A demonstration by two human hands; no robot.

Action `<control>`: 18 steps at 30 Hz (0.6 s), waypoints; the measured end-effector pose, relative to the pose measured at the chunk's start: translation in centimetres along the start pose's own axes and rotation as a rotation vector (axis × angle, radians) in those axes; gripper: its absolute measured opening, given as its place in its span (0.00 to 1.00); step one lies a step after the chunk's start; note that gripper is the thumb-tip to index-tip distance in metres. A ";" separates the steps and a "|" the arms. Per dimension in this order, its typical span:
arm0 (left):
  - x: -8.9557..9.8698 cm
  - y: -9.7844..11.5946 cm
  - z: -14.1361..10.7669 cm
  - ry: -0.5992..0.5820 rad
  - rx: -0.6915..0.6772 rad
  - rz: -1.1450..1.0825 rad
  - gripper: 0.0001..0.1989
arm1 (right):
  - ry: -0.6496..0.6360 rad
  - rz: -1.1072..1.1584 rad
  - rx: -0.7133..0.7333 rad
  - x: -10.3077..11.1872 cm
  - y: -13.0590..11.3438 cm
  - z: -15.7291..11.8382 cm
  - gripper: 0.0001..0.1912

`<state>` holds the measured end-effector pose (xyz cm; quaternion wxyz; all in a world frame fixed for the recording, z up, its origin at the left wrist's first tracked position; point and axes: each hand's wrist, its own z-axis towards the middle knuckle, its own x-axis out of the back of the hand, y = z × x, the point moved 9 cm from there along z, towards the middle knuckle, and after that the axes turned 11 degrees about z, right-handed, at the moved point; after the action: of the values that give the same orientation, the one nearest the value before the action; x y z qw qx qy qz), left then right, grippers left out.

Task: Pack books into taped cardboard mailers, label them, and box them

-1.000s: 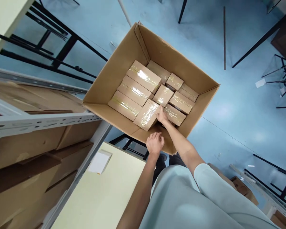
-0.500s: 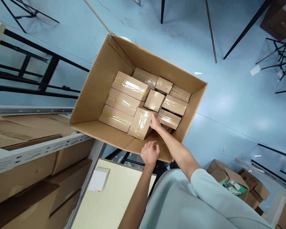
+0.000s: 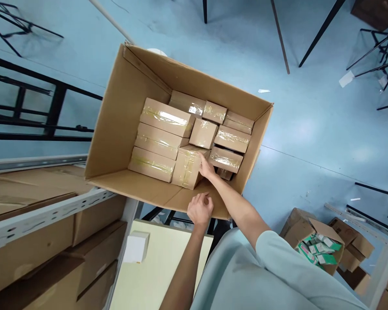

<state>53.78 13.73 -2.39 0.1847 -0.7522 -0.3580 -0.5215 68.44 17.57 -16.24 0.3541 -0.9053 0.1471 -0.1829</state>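
Observation:
A large open carton (image 3: 139, 189) holds several small taped boxes. Three long ones, such as the top-left box (image 3: 167, 117), are stacked along its left side; others fill the back and right. My right hand (image 3: 206, 167) reaches in over the near wall, its fingers against the right edge of a taped box (image 3: 185, 168) at the front middle; its fingertips are partly hidden. My left hand (image 3: 200, 209), with curled fingers, is at the carton's near rim; whether it grips the rim or anything else is unclear.
Shelving with a white perforated beam (image 3: 51, 218) and cartons stands at the left. A cream tabletop (image 3: 155, 267) carries a small white box (image 3: 136, 246). An open carton of green-and-white packs (image 3: 320, 249) sits lower right. Black metal frames stand around.
The view has shifted, so the large carton appears slightly further left. My right hand is still at the front middle box, and my left hand stays by the near rim.

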 end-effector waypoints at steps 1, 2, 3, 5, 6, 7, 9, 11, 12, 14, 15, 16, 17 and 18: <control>0.0 0.0 0.0 -0.004 0.002 0.003 0.11 | 0.004 0.001 -0.020 0.1 0.3 0.3 0.45; 0.0 0.0 0.1 -0.007 0.005 0.007 0.11 | 0.014 0.000 -0.040 0.2 0.6 0.6 0.45; 0.1 0.1 0.1 -0.010 0.007 0.012 0.11 | 0.026 -0.005 -0.057 0.3 0.8 0.9 0.45; 0.1 0.2 0.2 -0.017 0.006 0.025 0.11 | 0.033 -0.013 -0.085 0.1 1.0 1.3 0.46; 0.1 0.2 0.2 -0.020 0.004 0.033 0.11 | 0.039 -0.013 -0.096 -0.1 1.1 1.3 0.46; 0.1 0.2 0.2 -0.022 0.002 0.041 0.11 | 0.046 -0.010 -0.105 -0.3 1.1 1.2 0.47; 0.1 0.2 0.1 -0.026 -0.003 0.050 0.11 | 0.055 -0.004 -0.122 -0.6 1.1 1.0 0.47; 0.0 0.1 0.1 -0.024 -0.004 0.052 0.12 | 0.050 -0.006 -0.134 -0.8 1.1 0.8 0.48; 0.0 0.1 0.1 -0.022 -0.005 0.051 0.12 | 0.041 -0.010 -0.140 -0.8 1.1 0.7 0.48; -0.2 0.0 0.1 -0.022 -0.002 0.054 0.12 | 0.015 -0.029 -0.153 -0.4 0.9 0.7 0.48; -0.2 0.0 0.1 -0.026 0.003 0.057 0.12 | 0.000 -0.043 -0.160 -0.1 0.8 0.6 0.48; -0.3 0.0 0.1 -0.032 0.008 0.061 0.12 | -0.011 -0.060 -0.168 0.2 0.6 0.5 0.48; -0.4 0.0 0.1 -0.039 0.013 0.064 0.12 | -0.015 -0.078 -0.174 0.7 0.4 0.3 0.48; -0.4 0.0 0.1 -0.046 0.017 0.067 0.12 | -0.008 -0.093 -0.178 1.2 0.1 -0.2 0.48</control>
<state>53.82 13.64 -2.79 0.2001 -0.7738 -0.3411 -0.4948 69.39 16.95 -15.95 0.2640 -0.9398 0.1191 -0.1816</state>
